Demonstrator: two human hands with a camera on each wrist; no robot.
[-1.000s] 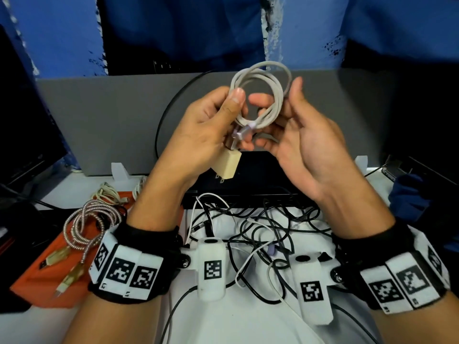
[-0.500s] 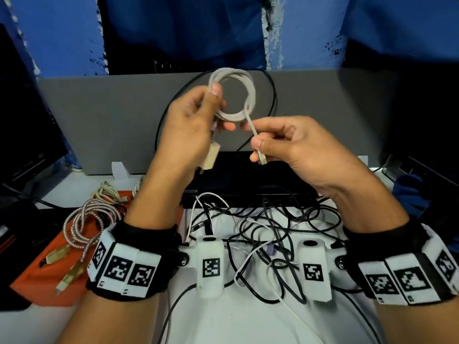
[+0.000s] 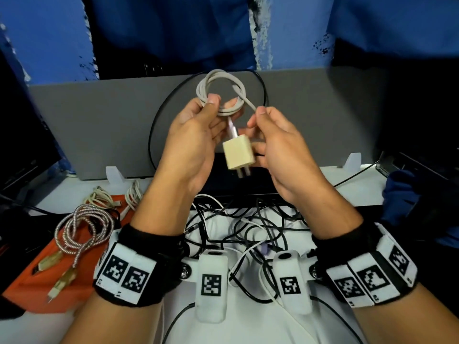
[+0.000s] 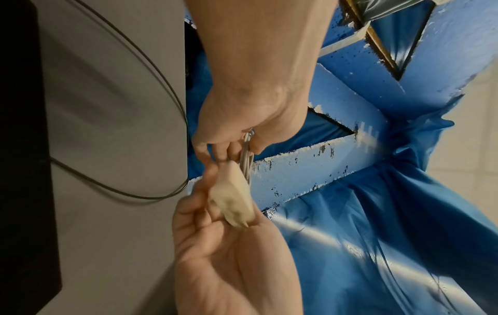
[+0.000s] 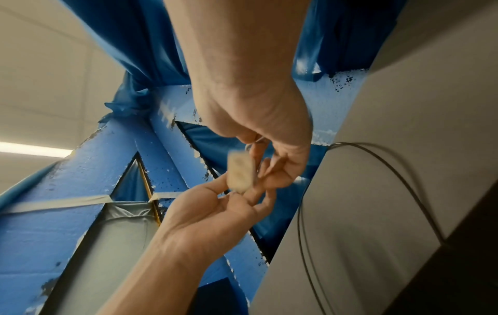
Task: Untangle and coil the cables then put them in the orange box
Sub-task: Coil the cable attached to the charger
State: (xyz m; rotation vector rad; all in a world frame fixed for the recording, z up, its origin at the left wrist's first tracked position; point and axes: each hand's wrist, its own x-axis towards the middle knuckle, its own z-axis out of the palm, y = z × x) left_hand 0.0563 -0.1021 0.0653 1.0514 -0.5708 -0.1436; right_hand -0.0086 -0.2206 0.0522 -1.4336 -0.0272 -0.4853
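Here I am mid-coil: my left hand [image 3: 191,142] holds a white charging cable [image 3: 219,95] up in front of me, thumb and fingers [image 3: 211,105] pinched on the stacked loops, while my right hand [image 3: 280,145] pinches the loose tail of the same cable where it leaves the coil. A cream wall charger [image 3: 238,155] hangs from the cable's plug between my palms, prongs down, and it may be brushing my right fingers, though I cannot tell for sure. I judge the winding nearly finished; the next move calls for tucking or wrapping that tail so the loops stay put, then carrying the bundle down and to my left. The orange box [image 3: 49,281] sits there at the bench's left edge, with a braided silver cable [image 3: 82,224] already lying on it. Below my wrists a tangle of black and white cables [image 3: 248,224] covers the white bench [image 3: 260,326], so the job is far from done. A grey divider panel [image 3: 99,125] stands close behind my hands; room to move is mostly downward and left.
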